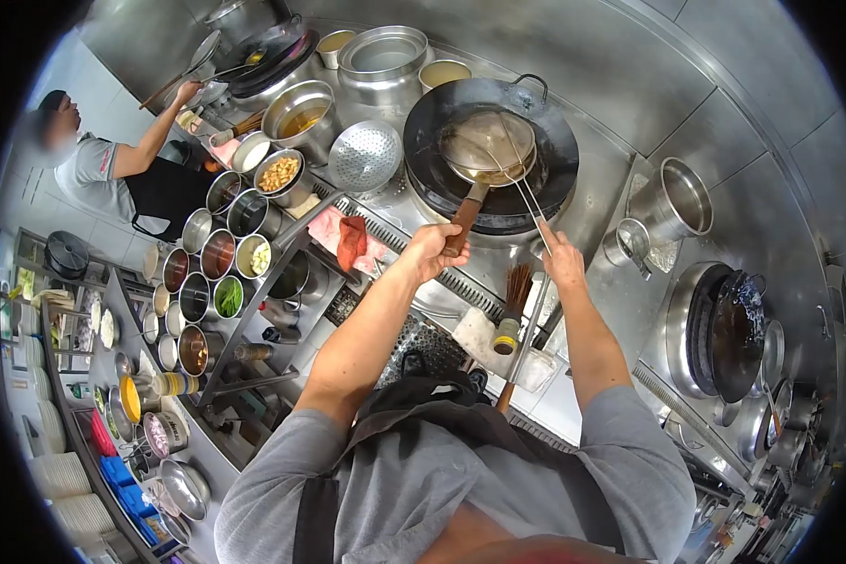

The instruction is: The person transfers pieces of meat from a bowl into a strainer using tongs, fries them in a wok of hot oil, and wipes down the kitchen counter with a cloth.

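My left hand (432, 252) is closed around the wooden handle (464, 221) of a round fine-mesh strainer (487, 141). The strainer is over a black wok (428, 127) on the range; whether it touches the wok cannot be told. My right hand (562, 256) grips a pair of long thin metal rods (528, 197), like tongs or chopsticks. Their far ends spread apart over the mesh. What lies in the strainer is hard to make out. Left of the wok is a perforated metal ladle (367, 155).
A bamboo brush (518, 289) and a red cloth (352, 242) lie along the range's front edge. Metal pots of ingredients (280, 174) stand at left. More woks (735, 329) are stacked at right. A co-worker (113, 169) at far left works at another wok (273, 61).
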Demonstrator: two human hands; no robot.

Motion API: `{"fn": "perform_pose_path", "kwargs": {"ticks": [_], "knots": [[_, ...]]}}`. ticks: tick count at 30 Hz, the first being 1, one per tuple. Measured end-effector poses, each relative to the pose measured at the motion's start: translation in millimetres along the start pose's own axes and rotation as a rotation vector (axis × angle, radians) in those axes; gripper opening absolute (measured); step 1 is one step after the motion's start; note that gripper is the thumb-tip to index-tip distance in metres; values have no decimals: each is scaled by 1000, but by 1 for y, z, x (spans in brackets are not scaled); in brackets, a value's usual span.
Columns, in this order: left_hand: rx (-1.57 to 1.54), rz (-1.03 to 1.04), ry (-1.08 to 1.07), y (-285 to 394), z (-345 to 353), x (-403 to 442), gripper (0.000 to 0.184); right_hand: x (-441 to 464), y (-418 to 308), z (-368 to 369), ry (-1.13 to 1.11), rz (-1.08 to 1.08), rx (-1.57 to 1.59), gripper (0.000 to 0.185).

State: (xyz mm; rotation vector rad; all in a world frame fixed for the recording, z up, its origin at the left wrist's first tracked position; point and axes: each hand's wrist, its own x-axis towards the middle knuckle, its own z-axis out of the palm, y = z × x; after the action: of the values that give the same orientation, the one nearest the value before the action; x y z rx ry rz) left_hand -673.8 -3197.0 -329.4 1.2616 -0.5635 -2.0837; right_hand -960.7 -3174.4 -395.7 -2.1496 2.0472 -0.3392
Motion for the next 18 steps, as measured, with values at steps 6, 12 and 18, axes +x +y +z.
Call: {"fn": "perform_pose_path", "kwargs": {"ticks": [6,12,18], "knots": [[245,148,228,7,-31,44,45,-36,-3,-3,87,33,122,66],[-4,67,142,11,-35,107,29,-99,-7,-5,112,139,162,66],[-112,147,157,4,-29,110,21,-133,-15,-22,169,184,201,59]]}}
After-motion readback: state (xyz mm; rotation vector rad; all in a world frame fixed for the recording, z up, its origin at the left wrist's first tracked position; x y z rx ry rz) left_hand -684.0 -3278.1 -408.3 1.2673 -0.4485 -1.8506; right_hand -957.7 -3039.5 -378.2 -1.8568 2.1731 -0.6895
